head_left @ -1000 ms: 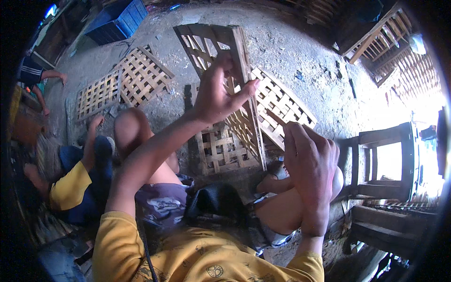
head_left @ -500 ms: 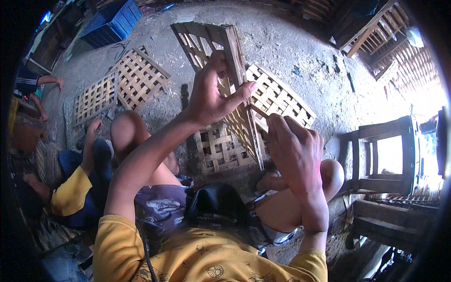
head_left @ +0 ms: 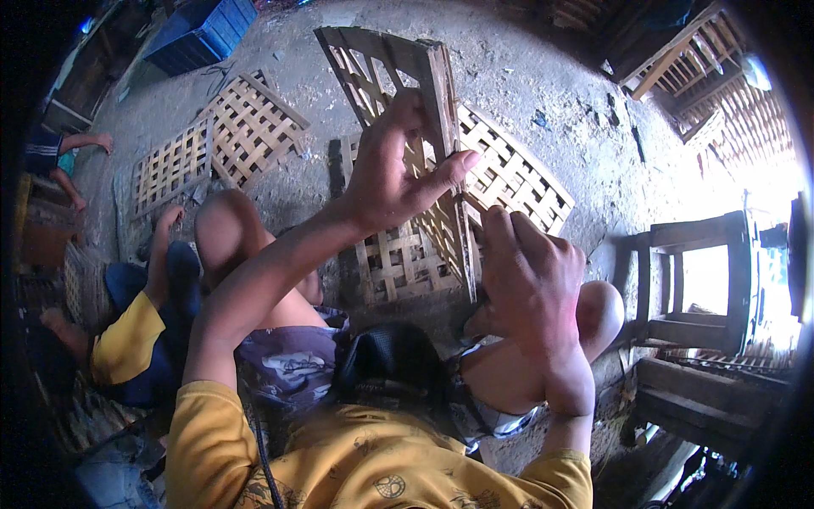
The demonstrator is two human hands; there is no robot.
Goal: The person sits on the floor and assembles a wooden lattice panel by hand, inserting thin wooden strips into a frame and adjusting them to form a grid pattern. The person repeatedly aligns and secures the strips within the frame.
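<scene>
Head view: left hand [head_left: 392, 174] gripping upright lattice panel [head_left: 415, 127], long axis vertical; right hand [head_left: 530, 280] seemingly clasping its lower edge.

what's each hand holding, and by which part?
Left hand grips the upright lattice panel by its right edge strip, thumb across it. Right hand is at the panel's lower edge; whether it holds anything cannot be told.

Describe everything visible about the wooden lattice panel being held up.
The wooden lattice panel is a grid of thin pale slats woven crosswise inside a thicker, weathered grey-brown frame. It stands on edge, tilted, above similar panels lying flat on the dirt floor. The left hand grips its frame edge about midway, thumb stretched across. The right hand is closed at its lower end; what it holds there is hidden.
</scene>
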